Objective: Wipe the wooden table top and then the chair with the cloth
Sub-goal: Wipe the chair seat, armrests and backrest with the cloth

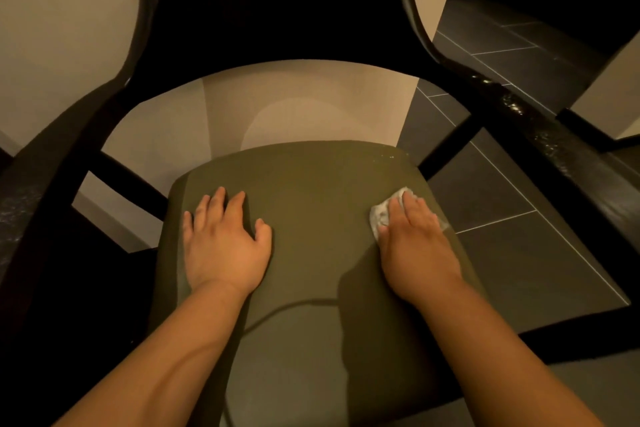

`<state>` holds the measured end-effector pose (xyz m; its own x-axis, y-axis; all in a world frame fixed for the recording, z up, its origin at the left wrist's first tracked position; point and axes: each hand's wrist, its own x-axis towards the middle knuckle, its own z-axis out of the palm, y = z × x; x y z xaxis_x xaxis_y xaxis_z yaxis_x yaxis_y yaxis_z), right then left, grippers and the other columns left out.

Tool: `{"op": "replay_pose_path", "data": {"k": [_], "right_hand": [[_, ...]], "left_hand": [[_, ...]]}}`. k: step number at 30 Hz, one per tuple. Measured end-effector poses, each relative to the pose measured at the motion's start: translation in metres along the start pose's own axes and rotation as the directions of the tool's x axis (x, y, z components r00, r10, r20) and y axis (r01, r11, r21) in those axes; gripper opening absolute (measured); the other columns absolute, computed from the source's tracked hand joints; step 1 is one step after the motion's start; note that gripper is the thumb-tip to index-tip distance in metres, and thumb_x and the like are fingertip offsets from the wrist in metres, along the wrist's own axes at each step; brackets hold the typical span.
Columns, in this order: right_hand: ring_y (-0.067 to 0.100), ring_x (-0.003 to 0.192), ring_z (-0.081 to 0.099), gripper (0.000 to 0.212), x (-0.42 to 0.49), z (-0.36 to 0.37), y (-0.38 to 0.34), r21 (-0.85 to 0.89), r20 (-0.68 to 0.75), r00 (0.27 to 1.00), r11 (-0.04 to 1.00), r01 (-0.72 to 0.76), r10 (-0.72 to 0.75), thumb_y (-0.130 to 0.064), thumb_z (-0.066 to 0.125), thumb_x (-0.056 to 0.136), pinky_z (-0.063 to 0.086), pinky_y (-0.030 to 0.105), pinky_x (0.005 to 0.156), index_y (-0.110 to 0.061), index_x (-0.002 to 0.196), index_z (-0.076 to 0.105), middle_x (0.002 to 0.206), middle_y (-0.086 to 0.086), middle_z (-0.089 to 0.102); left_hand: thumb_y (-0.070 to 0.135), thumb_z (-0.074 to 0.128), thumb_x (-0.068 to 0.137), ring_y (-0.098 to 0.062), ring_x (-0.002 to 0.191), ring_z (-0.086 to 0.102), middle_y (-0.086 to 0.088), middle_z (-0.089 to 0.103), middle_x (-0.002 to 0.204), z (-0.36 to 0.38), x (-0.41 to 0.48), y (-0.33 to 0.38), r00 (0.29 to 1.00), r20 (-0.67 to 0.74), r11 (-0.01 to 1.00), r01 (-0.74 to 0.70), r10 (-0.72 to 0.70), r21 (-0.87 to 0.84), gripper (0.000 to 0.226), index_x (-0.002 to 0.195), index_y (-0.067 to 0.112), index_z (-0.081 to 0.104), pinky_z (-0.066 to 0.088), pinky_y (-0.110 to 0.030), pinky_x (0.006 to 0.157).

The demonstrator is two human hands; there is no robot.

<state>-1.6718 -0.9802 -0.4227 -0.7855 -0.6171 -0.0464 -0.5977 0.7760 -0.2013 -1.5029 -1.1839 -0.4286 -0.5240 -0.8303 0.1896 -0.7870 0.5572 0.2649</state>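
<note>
A dark wooden armchair [273,7] with a black padded backrest and curved arms fills the view. Its olive-green seat cushion [311,191] lies below me. My left hand [225,243] rests flat on the left part of the seat, fingers spread, holding nothing. My right hand [415,246] presses a small crumpled white cloth [381,215] onto the seat near its right edge; only the cloth's far and left parts show past my fingers. The wooden table is out of view.
A beige wall [62,17] stands right behind the chair. Dark grey floor tiles [502,218] with pale grout lines lie to the right. The chair's right arm [540,128] shows pale scuffs. A thin shadow line crosses the front of the seat.
</note>
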Motion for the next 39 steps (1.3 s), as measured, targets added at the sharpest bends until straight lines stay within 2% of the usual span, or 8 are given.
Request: {"op": "replay_pose_path", "data": {"k": [6,12,16,21,25,34,36,39], "right_hand": [[0.032,0.151,0.026,0.059,0.083,-0.014,0.011,0.086,0.008,0.992,0.988,-0.125,0.125,-0.040,0.028,0.109,0.026,0.047,0.124,-0.012,0.161,0.022,0.168,0.012,0.019],[0.034,0.157,0.010,0.063,0.012,0.002,0.007,-0.024,0.010,0.992,0.992,-0.126,0.127,-0.040,0.023,0.110,0.011,0.045,0.129,-0.008,0.164,0.012,0.171,0.019,0.006],[0.035,0.157,0.006,0.063,0.045,-0.006,0.003,-0.052,0.036,0.994,0.994,-0.101,0.103,-0.038,0.023,0.111,0.006,0.043,0.130,-0.006,0.164,0.011,0.170,0.020,0.003],[0.034,0.154,0.017,0.061,0.111,-0.012,0.001,0.045,0.022,0.998,0.997,-0.064,0.063,-0.035,0.029,0.109,0.014,0.043,0.128,-0.005,0.161,0.018,0.167,0.021,0.013],[0.036,0.157,0.010,0.064,0.066,-0.001,0.000,0.010,-0.005,0.996,0.996,-0.090,0.090,-0.040,0.024,0.111,0.009,0.043,0.129,-0.004,0.163,0.011,0.168,0.024,0.009],[0.040,0.132,0.042,0.046,0.153,-0.029,-0.011,0.076,0.086,0.991,0.991,-0.110,0.104,-0.031,0.031,0.109,0.039,0.047,0.111,-0.003,0.144,0.041,0.143,0.020,0.042],[0.039,0.136,0.041,0.049,0.146,-0.026,-0.009,0.072,0.068,0.994,0.994,-0.085,0.080,-0.037,0.030,0.109,0.036,0.045,0.112,-0.006,0.145,0.040,0.147,0.019,0.041],[0.038,0.155,0.013,0.061,0.102,-0.011,-0.013,-0.048,0.070,0.996,0.997,-0.056,0.059,-0.035,0.024,0.112,0.012,0.044,0.128,-0.001,0.161,0.014,0.167,0.025,0.012]], "left_hand": [[0.048,0.052,0.095,-0.029,0.154,0.031,-0.009,0.043,0.164,-0.001,-0.002,0.000,1.000,-0.015,1.000,-0.011,0.011,0.001,0.061,0.151,0.022,0.054,0.017,-0.049,0.130],[0.046,0.054,0.095,-0.030,0.154,0.032,-0.009,0.043,0.164,-0.001,0.000,0.001,1.000,-0.017,1.000,-0.013,0.013,0.010,0.060,0.150,0.022,0.055,0.018,-0.050,0.129],[0.047,0.053,0.096,-0.029,0.154,0.031,-0.009,0.042,0.165,-0.002,0.000,0.001,1.000,-0.010,1.000,-0.012,0.013,0.029,0.061,0.152,0.022,0.053,0.018,-0.050,0.129],[0.046,0.056,0.095,-0.030,0.154,0.033,-0.009,0.043,0.164,-0.003,0.000,0.003,1.000,-0.010,1.000,-0.010,0.010,0.020,0.060,0.150,0.022,0.055,0.019,-0.050,0.129],[0.046,0.057,0.094,-0.030,0.153,0.033,-0.008,0.044,0.163,-0.004,0.001,0.003,1.000,-0.012,1.000,-0.007,0.007,0.022,0.060,0.150,0.022,0.055,0.019,-0.049,0.129],[0.048,0.052,0.095,-0.028,0.153,0.032,-0.008,0.044,0.163,-0.005,0.000,0.003,1.000,0.001,0.999,-0.009,0.009,0.037,0.061,0.150,0.023,0.054,0.018,-0.048,0.130],[0.049,0.049,0.093,-0.029,0.153,0.033,-0.008,0.045,0.162,-0.004,0.001,0.002,1.000,0.001,0.999,-0.009,0.009,0.036,0.062,0.149,0.023,0.055,0.019,-0.048,0.129],[0.047,0.053,0.093,-0.030,0.152,0.035,-0.010,0.045,0.161,0.000,0.002,0.001,1.000,-0.003,0.999,-0.016,0.016,0.036,0.061,0.148,0.021,0.056,0.020,-0.050,0.129]]}}
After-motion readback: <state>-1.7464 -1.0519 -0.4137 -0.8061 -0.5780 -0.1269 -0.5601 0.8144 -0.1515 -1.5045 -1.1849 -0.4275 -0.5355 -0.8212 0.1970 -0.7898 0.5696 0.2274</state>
